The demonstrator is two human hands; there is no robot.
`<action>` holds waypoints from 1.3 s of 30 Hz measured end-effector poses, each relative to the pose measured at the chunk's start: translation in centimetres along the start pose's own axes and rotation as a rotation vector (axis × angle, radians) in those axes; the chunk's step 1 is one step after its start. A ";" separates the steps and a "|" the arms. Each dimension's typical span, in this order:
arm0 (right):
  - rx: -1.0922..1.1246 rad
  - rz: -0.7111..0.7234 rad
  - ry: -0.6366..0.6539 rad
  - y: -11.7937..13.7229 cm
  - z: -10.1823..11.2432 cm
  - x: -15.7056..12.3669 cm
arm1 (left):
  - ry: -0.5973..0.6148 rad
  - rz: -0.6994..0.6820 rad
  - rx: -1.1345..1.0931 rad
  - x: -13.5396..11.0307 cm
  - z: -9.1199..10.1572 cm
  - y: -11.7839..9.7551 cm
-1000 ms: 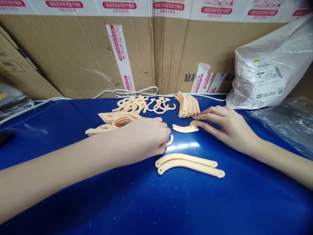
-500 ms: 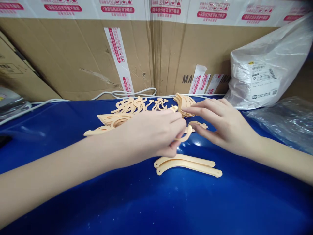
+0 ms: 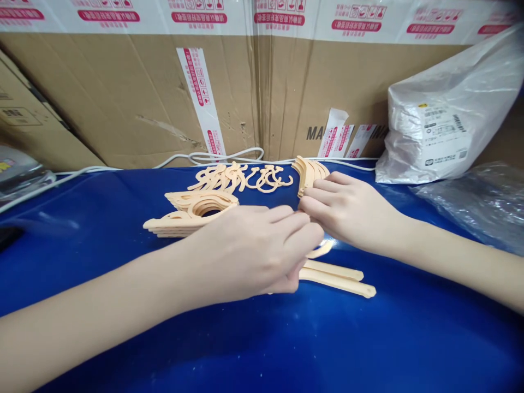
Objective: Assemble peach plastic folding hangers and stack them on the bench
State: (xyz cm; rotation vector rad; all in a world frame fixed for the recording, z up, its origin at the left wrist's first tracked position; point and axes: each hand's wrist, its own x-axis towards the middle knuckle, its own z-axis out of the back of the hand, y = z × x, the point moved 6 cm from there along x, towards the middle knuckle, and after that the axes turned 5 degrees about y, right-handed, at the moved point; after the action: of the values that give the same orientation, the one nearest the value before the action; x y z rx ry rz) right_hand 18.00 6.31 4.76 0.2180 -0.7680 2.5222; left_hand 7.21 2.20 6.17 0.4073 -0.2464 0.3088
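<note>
My left hand [image 3: 270, 245] is closed around a cream-coloured plastic hook [image 3: 321, 250], whose curved end sticks out past the fingers. Close beside it, my right hand [image 3: 347, 207] is closed too, fingertips near the left hand's; what it grips is hidden. Below the hands lie two long curved cream hanger arms [image 3: 339, 279], partly covered by my left hand. Beyond the right fingers sits a stack of similar curved arms [image 3: 309, 173]. A pile of loose hooks [image 3: 268, 180] lies behind the left hand.
Stacked flat hanger pieces [image 3: 184, 226] lie left on the blue cover [image 3: 262, 338], with small curved pieces [image 3: 219, 176] behind. Cardboard boxes [image 3: 131, 98] stand at the back, a white cable [image 3: 176, 155] along their base. On the right are a white plastic bag [image 3: 426, 125] and clear plastic wrap [image 3: 483, 202].
My right hand has closed from an open, spread pose and moved left to meet my left hand. The left hand has shifted slightly right and down, still holding the hook.
</note>
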 end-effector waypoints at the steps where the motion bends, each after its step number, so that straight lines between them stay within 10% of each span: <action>1: 0.024 -0.027 0.012 -0.1 0.1 -0.1 | 0.002 0.011 -0.016 -0.2 0.2 0.4; 19: 1.692 -0.560 0.211 -0.6 -2.5 -1.1 | -0.031 0.011 0.036 -1.7 -0.6 2.4; 24: 1.814 -0.611 0.084 -0.2 -3.2 -1.2 | -0.126 0.211 -0.162 -2.3 0.7 1.3; 39: 1.921 -0.762 -0.041 -0.2 -4.0 -1.7 | 0.121 0.206 -0.240 -2.5 -2.6 -2.0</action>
State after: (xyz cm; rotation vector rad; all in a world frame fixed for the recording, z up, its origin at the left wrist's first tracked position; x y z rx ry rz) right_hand 19.50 8.03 1.05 0.8854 1.5936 1.6021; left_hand 6.00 0.97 2.45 0.1249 -0.2047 0.4983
